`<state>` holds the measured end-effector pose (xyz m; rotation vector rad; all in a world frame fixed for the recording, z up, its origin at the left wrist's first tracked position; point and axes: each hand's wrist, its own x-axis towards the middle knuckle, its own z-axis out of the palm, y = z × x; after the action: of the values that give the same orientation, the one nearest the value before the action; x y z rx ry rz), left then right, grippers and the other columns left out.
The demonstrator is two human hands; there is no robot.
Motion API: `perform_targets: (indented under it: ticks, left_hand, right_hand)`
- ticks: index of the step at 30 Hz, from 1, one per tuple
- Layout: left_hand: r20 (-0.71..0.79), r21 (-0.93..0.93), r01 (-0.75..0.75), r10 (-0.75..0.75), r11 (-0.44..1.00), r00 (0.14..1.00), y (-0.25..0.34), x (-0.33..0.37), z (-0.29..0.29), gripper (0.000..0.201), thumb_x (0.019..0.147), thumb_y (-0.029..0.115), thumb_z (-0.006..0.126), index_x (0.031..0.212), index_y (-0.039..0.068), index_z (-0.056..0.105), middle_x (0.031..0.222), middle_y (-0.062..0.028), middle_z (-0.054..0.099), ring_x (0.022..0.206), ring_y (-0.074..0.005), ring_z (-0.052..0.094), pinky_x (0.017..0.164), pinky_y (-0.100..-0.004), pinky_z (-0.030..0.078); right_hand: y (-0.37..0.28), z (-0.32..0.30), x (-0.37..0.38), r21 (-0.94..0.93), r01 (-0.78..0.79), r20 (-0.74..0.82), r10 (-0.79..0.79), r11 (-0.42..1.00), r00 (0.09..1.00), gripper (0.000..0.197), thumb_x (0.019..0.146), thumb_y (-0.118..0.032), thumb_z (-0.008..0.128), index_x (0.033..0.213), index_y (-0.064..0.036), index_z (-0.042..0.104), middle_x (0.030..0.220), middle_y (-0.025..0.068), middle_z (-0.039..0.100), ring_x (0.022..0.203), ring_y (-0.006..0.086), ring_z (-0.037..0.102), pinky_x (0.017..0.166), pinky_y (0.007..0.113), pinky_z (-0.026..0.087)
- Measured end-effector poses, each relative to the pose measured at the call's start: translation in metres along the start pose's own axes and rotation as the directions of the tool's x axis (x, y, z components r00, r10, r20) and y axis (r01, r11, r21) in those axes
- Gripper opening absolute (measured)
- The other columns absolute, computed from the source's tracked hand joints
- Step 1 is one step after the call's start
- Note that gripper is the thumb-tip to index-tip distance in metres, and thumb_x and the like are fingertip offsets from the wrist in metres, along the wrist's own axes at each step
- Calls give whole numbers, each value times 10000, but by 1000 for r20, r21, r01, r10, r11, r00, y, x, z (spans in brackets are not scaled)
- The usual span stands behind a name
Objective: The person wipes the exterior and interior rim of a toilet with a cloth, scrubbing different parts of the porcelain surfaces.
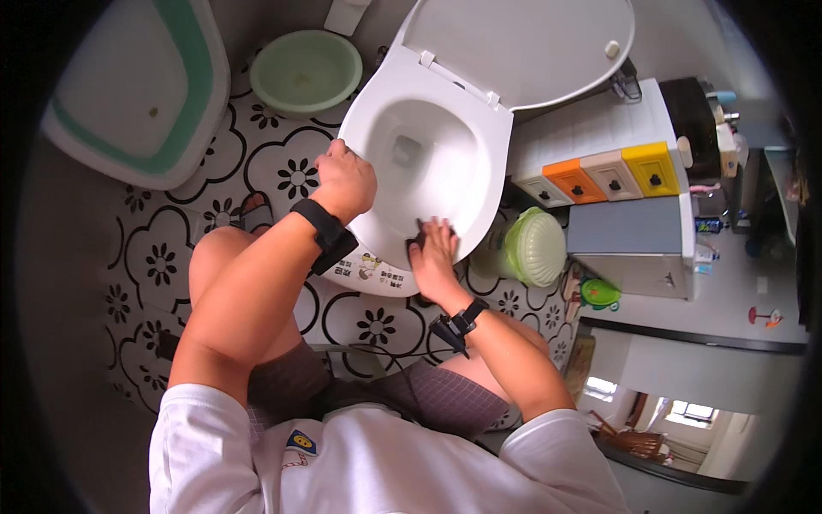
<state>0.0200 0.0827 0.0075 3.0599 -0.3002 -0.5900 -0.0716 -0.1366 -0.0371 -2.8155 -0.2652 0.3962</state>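
In front of me a white toilet [492, 163] stands with its lid [522, 43] raised and its bowl exposed. My left hand [347, 180] is closed on the left side of the toilet rim, its fingers curled at the edge and partly hidden. At the front of the rim, slightly to the right, my right hand [437, 257] presses down on a small dark cloth [418, 239]. Most of the cloth is covered by the fingers, and only dark edges stick out. Both wrists carry black straps.
A pale green basin [306, 73] sits left of the toilet, beside a white and green folding tub [184, 128]. To the right are a lidded green bin [537, 248], a cabinet with coloured drawers [612, 176] and a bright green container [600, 294]. The floor [158, 265] is patterned tile.
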Motion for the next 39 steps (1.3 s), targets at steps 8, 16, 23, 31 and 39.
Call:
perform_targets:
  ticks: [8,16,23,31,39]
  left_hand:
    - [-78,-790,-287,375,542,924,15,-15,-6,389,932,279,563,1121,-60,591,1018,-164,644,939,-243,572,823,-335,463]
    - [-144,-988,-152,330,-1,933,41,-8,-8,254,937,199,595,1038,-32,618,926,-39,647,825,-112,582,746,-248,473]
    - [13,-996,38,298,-77,954,42,2,-21,317,1004,249,473,1196,2,524,1110,-68,601,986,-141,590,914,-329,487]
    - [-48,-989,-8,270,-147,962,41,6,-25,330,999,272,473,1191,6,518,1096,-67,606,1007,-151,592,921,-339,482]
    - [-135,-980,-77,332,-184,933,32,-4,-28,296,919,160,616,1151,4,520,1065,-76,613,978,-149,598,914,-306,477]
  right_hand:
    - [-4,-50,10,831,-283,292,-57,-480,955,351,983,-238,416,1211,1,535,1155,117,623,1069,226,583,988,344,423]
    - [-5,-92,15,815,-296,213,-218,-498,953,483,964,-369,482,1284,-9,476,1214,132,565,1127,218,536,981,384,429]
    - [6,-95,26,970,-3,-15,73,242,997,915,760,-179,778,1411,0,160,1237,212,421,973,241,592,789,321,501]
    - [22,-77,41,934,17,-87,181,356,980,317,906,-150,581,1139,64,564,1029,124,650,911,181,617,820,310,482]
    - [2,-86,35,973,-33,-19,225,228,974,795,806,-273,769,1310,111,289,1029,184,593,953,209,600,826,296,495]
